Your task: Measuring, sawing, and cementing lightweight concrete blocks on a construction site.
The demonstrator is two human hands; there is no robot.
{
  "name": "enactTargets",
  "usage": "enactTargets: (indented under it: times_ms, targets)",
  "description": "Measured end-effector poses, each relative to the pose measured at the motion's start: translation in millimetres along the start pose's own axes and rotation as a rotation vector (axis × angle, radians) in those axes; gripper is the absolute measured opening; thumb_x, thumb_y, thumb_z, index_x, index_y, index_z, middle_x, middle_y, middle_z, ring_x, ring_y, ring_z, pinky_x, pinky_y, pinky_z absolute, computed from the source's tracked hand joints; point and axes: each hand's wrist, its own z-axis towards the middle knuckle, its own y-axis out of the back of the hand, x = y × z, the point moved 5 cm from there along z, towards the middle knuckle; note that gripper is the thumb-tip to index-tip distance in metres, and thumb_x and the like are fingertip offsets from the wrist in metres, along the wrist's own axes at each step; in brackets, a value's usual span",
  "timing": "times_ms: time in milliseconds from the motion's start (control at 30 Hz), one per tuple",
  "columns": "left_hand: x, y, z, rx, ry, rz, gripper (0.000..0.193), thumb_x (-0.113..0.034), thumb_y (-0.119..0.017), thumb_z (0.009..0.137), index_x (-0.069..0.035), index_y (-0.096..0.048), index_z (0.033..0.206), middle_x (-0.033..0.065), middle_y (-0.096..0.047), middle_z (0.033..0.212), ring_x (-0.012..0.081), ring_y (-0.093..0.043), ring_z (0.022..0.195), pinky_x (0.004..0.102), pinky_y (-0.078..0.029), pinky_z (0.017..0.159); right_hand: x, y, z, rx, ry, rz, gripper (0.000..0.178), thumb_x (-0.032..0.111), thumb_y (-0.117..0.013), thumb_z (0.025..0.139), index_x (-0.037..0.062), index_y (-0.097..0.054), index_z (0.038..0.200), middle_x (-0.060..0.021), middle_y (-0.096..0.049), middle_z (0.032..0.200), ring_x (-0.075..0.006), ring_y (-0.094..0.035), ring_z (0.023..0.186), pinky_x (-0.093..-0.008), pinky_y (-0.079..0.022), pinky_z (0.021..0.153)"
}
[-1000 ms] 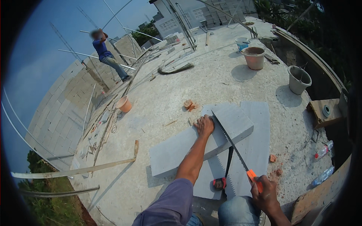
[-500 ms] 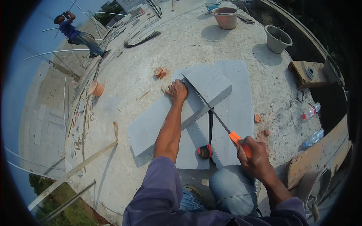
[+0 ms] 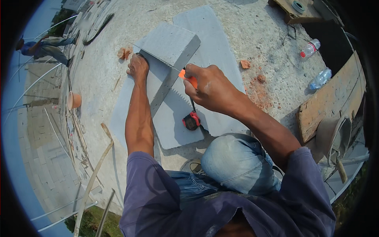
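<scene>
Head view: sawing station on a concrete floor (image 3: 262,43).

Right hand (image 3: 211,87): wrapped around the orange handle of a handsaw (image 3: 191,80).

Left hand (image 3: 138,68): bent over the upper block (image 3: 171,41) at its far long edge, just beside the blade (image 3: 162,61); clamped or merely pressing, cannot tell.

Upper block: grey, lying across the left lower block (image 3: 173,128) and the right lower block (image 3: 217,51); blade crosses its top towards the right end. Depth of cut: unreadable.

Tape measure (image 3: 191,121): red and black, near the left lower block's near right corner.

Hazards, as judged:
1. Cut thumb or fingers; cause, blade jumping sideways so near the left hand.
2. Block skidding or turning; cause, a single steadying hand on loosely stacked pieces.
3. Slanted or jammed cut; cause, twist at the handle.
4. Broken edge at the right end; cause, uneven support over the lower blocks.
5. Scored lower block; cause, overlong stroke.
</scene>
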Motion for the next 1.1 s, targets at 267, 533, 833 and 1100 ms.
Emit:
enactTargets:
  times_ms: [267,533,833,1100]
  targets:
    - [1,23,13,0.017,0.043,0.048,0.038,-0.027,-0.037,0.098,-0.003,-0.057,0.119,0.0207,-0.061,0.121,0.0439,-0.054,0.115,0.0574,-0.031,0.1,6,40,-105,-0.094,0.125,0.135,0.014,0.001,-0.067,0.08,0.0,-0.057,0.089,-0.0193,-0.062,0.069,-0.0368,-0.064,0.062,-0.0407,-0.05,0.054]
    - [-1,14,2,0.02,0.043,-0.005,0.037,-0.028,-0.038,0.097,-0.003,-0.059,0.115,0.0195,-0.063,0.12,0.0428,-0.055,0.115,0.0567,-0.033,0.099,-23,22,-107,-0.101,0.07,0.103,0.011,0.008,-0.063,0.084,0.0012,-0.056,0.09,-0.0203,-0.062,0.069,-0.0408,-0.062,0.063,-0.0437,-0.051,0.057]
    - [0,1,14,-0.002,0.026,0.001,0.037,-0.026,-0.037,0.097,-0.003,-0.057,0.118,0.0213,-0.061,0.121,0.0436,-0.055,0.114,0.0573,-0.033,0.098,-1,-13,-1,0.018,0.033,0.007,0.017,0.016,-0.059,0.088,0.0006,-0.054,0.091,-0.0209,-0.061,0.068,-0.0424,-0.061,0.064,-0.05,-0.048,0.057]
    - [3,11,16,0.007,0.021,0.021,0.035,-0.025,-0.039,0.097,-0.002,-0.058,0.113,0.0218,-0.062,0.119,0.0441,-0.054,0.114,0.058,-0.031,0.099,10,12,-38,0.007,0.029,0.077,0.016,0.013,-0.061,0.086,-0.0022,-0.056,0.089,-0.02,-0.063,0.069,-0.0398,-0.066,0.067,-0.0439,-0.054,0.062]
